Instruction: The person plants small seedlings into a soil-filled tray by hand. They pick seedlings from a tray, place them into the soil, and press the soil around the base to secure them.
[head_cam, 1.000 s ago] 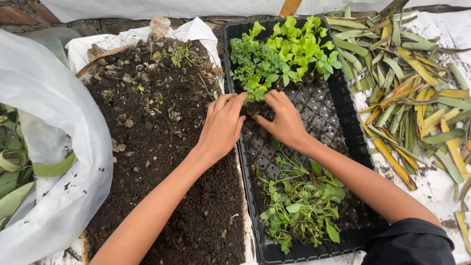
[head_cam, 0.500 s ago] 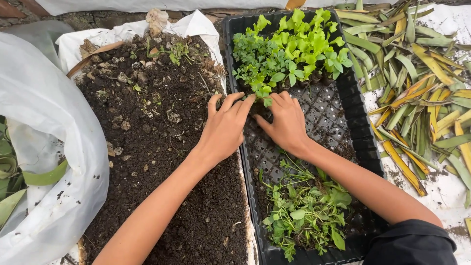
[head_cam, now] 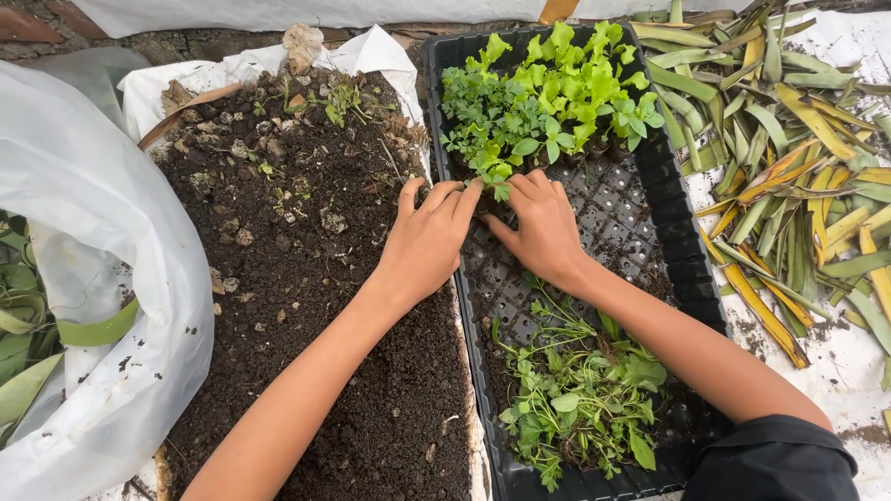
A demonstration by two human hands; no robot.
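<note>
A broad bed of dark, crumbly soil (head_cam: 306, 306) lies on white plastic sheeting (head_cam: 83, 278) just left of the long black plastic seedling tray (head_cam: 682, 250), which serves as the marker for everything here; to the tray's right, a heap of long green and yellowing cut leaves (head_cam: 798, 148) is spread over a pale, soil-flecked sheet; inside the tray, at its far end, stands a dense clump of bright green seedlings (head_cam: 548, 102), while at its near end sits a smaller, darker patch of leafy seedlings (head_cam: 575, 408); between the two, the tray's bare cells show; the person's left hand (head_cam: 429, 237) reaches in from over the soil and across the tray's left rim, and the right hand (head_cam: 543, 227) lies over the tray's middle, the two meeting just at the near edge of the bright clump; both are loosely curled with fingertips pressed down around the base of the nearest plants there, gripping nothing lifted free; a black sleeve (head_cam: 775, 459) shows at the tray's near right corner.
</note>
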